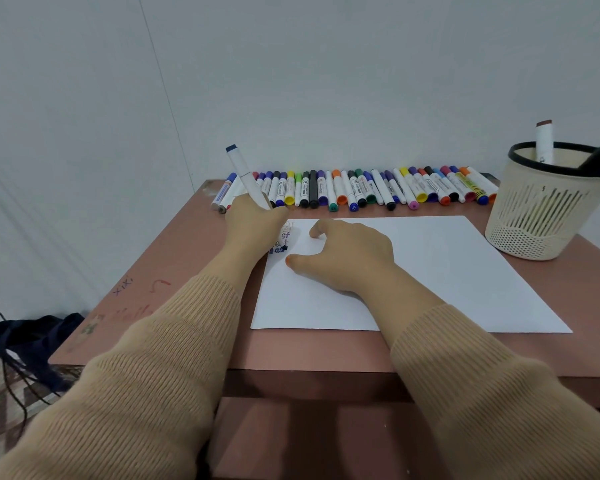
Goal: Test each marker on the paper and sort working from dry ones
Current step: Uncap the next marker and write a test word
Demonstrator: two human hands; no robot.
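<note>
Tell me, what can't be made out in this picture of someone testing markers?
All in the head view:
- Tip of the held marker: hidden behind the left hand.
- Test scribbles on the paper: partly covered by that hand.
- Labels on the row of markers: too small to read.
- Lower halves of the two markers in the basket: hidden by its wall.

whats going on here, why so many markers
A person is testing markers. Their left hand grips a blue-ended marker at the top-left corner of the paper, by a few test marks. The right hand rests on the paper. A row of markers lies behind it; two more markers stand in the basket.
</note>
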